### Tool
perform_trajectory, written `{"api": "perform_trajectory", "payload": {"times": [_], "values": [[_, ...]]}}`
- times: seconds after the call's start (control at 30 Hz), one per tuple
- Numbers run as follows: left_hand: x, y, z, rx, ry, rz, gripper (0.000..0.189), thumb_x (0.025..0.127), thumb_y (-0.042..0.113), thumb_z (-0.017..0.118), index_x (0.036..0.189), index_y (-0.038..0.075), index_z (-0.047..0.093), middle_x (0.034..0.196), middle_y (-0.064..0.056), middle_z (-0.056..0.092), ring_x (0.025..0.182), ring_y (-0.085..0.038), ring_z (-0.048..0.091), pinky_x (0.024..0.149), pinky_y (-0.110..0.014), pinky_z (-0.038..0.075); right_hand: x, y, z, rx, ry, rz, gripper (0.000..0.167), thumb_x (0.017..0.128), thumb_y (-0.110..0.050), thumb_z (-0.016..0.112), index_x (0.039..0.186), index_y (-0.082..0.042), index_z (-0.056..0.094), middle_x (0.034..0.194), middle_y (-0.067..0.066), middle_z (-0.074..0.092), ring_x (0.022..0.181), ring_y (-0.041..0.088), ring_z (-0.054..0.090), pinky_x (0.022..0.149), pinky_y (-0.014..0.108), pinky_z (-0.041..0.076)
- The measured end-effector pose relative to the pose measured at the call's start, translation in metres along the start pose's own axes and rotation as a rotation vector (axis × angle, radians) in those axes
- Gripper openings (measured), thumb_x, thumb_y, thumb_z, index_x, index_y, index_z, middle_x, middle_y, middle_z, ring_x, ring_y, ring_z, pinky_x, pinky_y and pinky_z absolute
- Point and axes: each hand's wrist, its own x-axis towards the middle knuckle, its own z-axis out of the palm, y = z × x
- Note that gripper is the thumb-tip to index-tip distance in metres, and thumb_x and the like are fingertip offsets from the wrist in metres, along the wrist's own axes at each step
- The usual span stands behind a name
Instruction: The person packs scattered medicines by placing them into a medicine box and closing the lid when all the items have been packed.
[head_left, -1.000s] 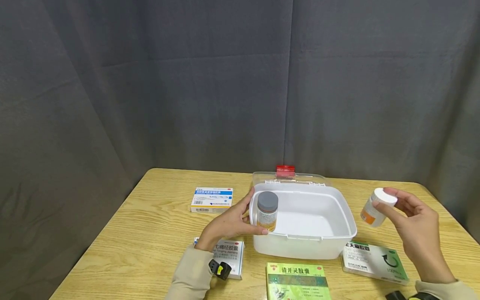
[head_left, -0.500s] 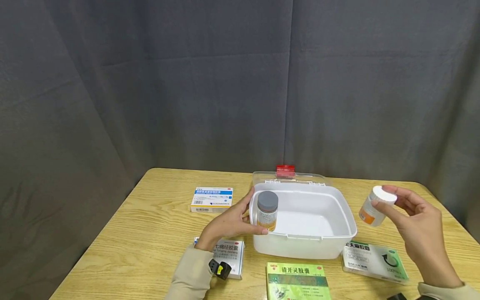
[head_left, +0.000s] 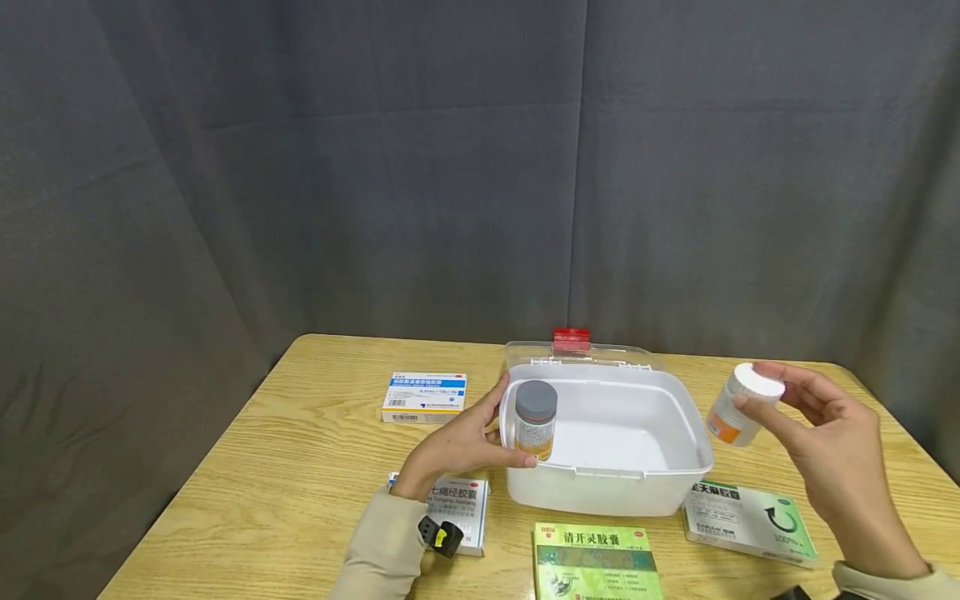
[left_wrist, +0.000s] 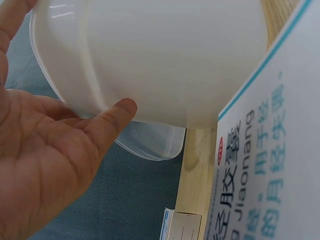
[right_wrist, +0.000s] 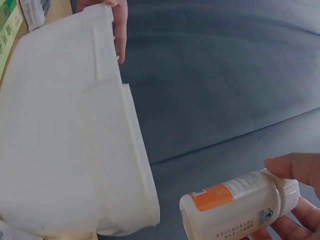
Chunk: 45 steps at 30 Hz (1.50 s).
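Observation:
My right hand holds a white pill bottle by its white cap, tilted in the air just right of an open white plastic box. In the right wrist view the orange-labelled bottle is beside the box wall, with thumb and fingers around its cap end. My left hand grips the left end of the box, thumb over the front rim. Its fingers lie against the outer wall in the left wrist view. A grey-capped bottle stands upright inside the box, at the left.
The clear lid with a red latch hangs open behind. Around the box lie medicine cartons: a blue-and-white carton, a white carton under my left wrist, a green carton in front, a silver-green carton at right.
My right hand has carried the white pill bottle a little to the left and up, closer to the box. The left hand and the box have stayed put.

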Motion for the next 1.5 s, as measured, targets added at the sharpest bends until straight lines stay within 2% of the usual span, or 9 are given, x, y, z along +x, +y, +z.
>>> {"api": "perform_trajectory", "payload": {"times": [0.13,0.3,0.47,0.73,1.0,1.23,1.5], "values": [[0.001,0.0,0.001,0.006,0.001,-0.002,0.114,0.08,0.006,0.08,0.156,0.018,-0.005,0.158,-0.01,0.015,0.14,-0.024,0.026,0.11,-0.044,0.027,-0.002,-0.004,0.002,0.031,-0.021,-0.005,0.043,0.081,-0.011,0.08,0.122,-0.009,0.066,0.109,-0.007,0.062,0.095,0.005,0.058,0.074,0.008,0.044],[0.001,0.0,0.001,0.011,0.001,0.002,0.114,0.08,0.005,0.08,0.156,0.018,-0.004,0.158,-0.01,0.014,0.14,-0.025,0.025,0.11,-0.045,0.027,-0.004,-0.008,0.007,-0.05,-0.055,-0.015,0.045,0.084,-0.017,0.078,0.126,-0.011,0.064,0.115,-0.006,0.059,0.099,0.005,0.056,0.075,0.008,0.045],[0.001,0.0,0.001,0.009,0.005,-0.002,0.114,0.079,0.005,0.08,0.156,0.019,-0.003,0.158,-0.01,0.014,0.14,-0.025,0.025,0.11,-0.045,0.027,-0.008,-0.011,0.015,-0.051,-0.089,-0.047,0.045,0.085,-0.016,0.078,0.127,-0.009,0.063,0.119,-0.003,0.059,0.102,0.007,0.056,0.076,0.01,0.047],[0.001,-0.001,0.001,0.017,0.007,-0.014,0.114,0.08,0.006,0.08,0.156,0.019,-0.004,0.159,-0.01,0.013,0.14,-0.024,0.025,0.11,-0.044,0.027,-0.009,-0.018,0.03,0.016,-0.119,-0.077,0.045,0.083,-0.012,0.078,0.125,-0.006,0.063,0.119,-0.002,0.059,0.104,0.009,0.056,0.079,0.011,0.048],[0.001,-0.001,0.0,0.008,0.001,-0.002,0.114,0.08,0.006,0.08,0.156,0.019,-0.004,0.158,-0.01,0.016,0.139,-0.025,0.027,0.11,-0.046,0.027,-0.011,-0.027,0.048,0.174,-0.194,-0.12,0.041,0.081,-0.003,0.079,0.12,-0.002,0.065,0.118,0.003,0.061,0.104,0.013,0.057,0.082,0.015,0.049],[0.002,-0.001,-0.001,0.014,-0.002,0.004,0.114,0.081,0.007,0.079,0.156,0.021,-0.005,0.159,-0.01,0.012,0.141,-0.026,0.023,0.11,-0.047,0.026,-0.014,-0.032,0.064,0.142,-0.239,-0.127,0.04,0.082,-0.008,0.079,0.12,-0.002,0.065,0.118,0.003,0.062,0.105,0.014,0.058,0.085,0.018,0.049],[0.0,-0.002,-0.001,0.025,0.005,-0.012,0.114,0.081,0.01,0.08,0.156,0.021,-0.004,0.159,-0.009,0.013,0.141,-0.025,0.024,0.11,-0.045,0.027,-0.016,-0.033,0.081,0.201,-0.282,-0.154,0.039,0.08,-0.001,0.079,0.117,0.0,0.065,0.113,0.002,0.064,0.097,0.014,0.06,0.083,0.02,0.051]]}}
